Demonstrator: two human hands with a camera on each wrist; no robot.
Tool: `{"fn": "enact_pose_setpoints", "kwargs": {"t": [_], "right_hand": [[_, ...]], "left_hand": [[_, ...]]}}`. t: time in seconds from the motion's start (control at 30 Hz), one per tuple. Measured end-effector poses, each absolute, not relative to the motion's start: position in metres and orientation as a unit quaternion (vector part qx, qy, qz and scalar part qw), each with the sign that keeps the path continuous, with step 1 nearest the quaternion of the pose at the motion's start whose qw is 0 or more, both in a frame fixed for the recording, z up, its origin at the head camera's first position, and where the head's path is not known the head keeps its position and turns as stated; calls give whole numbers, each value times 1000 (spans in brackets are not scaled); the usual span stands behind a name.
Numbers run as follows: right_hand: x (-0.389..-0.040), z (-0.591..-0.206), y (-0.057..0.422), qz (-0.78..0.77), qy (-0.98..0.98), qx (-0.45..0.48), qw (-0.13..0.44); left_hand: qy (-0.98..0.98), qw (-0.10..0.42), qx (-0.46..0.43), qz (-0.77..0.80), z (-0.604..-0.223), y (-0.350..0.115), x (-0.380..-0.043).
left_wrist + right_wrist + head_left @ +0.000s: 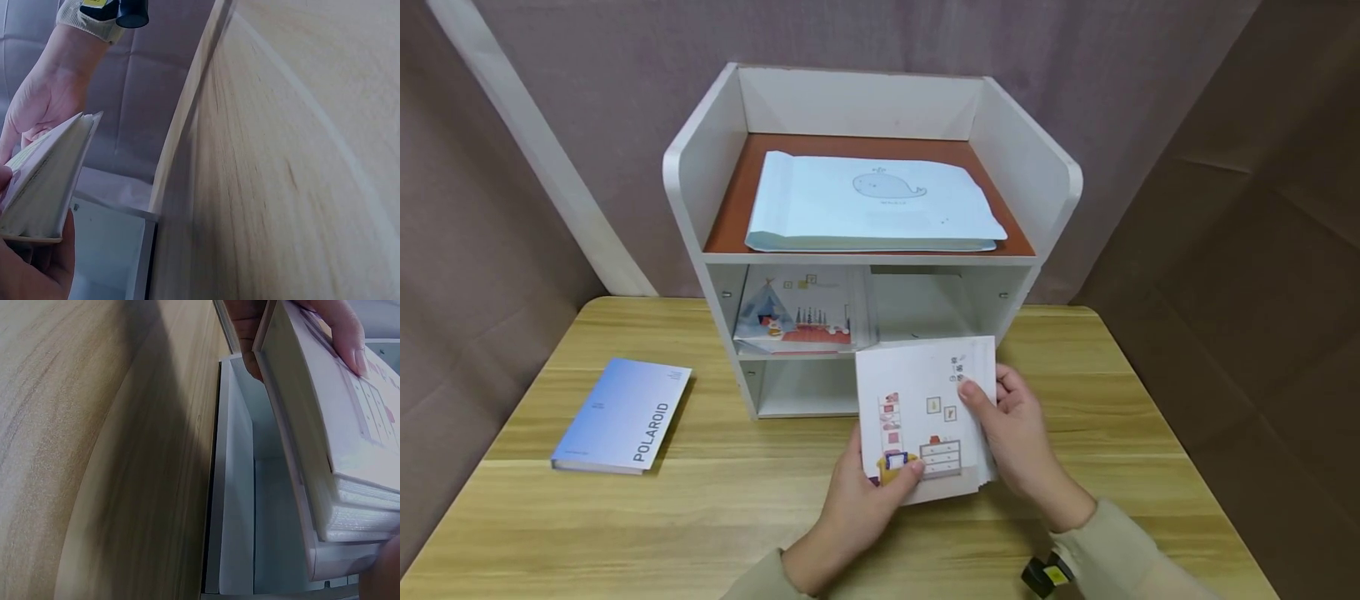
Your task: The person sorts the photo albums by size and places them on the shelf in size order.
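Both hands hold a thick white book (917, 417) with a drawing of a chest of drawers and picture frames on its cover, in front of the shelf. The left hand (868, 500) grips its lower left corner, thumb on the cover and fingers behind. On the right edge the right hand (1018, 429) has its thumb on the cover, with fingers curled behind. In the right wrist view the page edges of the book (300, 425) show between its covers. The book (47, 181) stands tilted above the table in the left wrist view.
A white shelf unit (685, 200) stands at the back of the wooden table (737, 517). On its top lies a book with a whale drawing (880, 200); the middle tier holds a book with a tent picture (805, 308). A blue POLAROID album (621, 417) lies at left.
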State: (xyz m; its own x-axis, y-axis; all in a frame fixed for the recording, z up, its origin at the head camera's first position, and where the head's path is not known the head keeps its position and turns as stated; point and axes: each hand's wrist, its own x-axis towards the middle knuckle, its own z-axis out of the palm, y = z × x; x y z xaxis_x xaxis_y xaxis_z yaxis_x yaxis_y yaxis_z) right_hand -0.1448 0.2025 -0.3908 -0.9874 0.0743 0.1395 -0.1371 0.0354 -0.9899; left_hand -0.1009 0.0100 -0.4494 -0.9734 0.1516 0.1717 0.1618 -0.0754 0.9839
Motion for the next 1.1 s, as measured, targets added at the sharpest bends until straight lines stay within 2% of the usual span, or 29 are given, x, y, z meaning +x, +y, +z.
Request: {"fn": "enact_pose_setpoints", "kwargs": {"t": [0.4, 0.77, 0.97, 1.1], "right_hand": [[-146, -390, 204, 683, -727, 47, 44], [-143, -396, 206, 682, -728, 66, 23], [-140, -403, 207, 690, -721, 66, 13], [-137, -407, 207, 685, -724, 76, 6]], "left_hand": [[-662, -8, -108, -741, -447, 7, -102], [-662, 34, -116, -740, -441, 6, -107], [-657, 28, -101, -746, -435, 5, -109], [-655, 28, -92, -749, -418, 3, -106]]}}
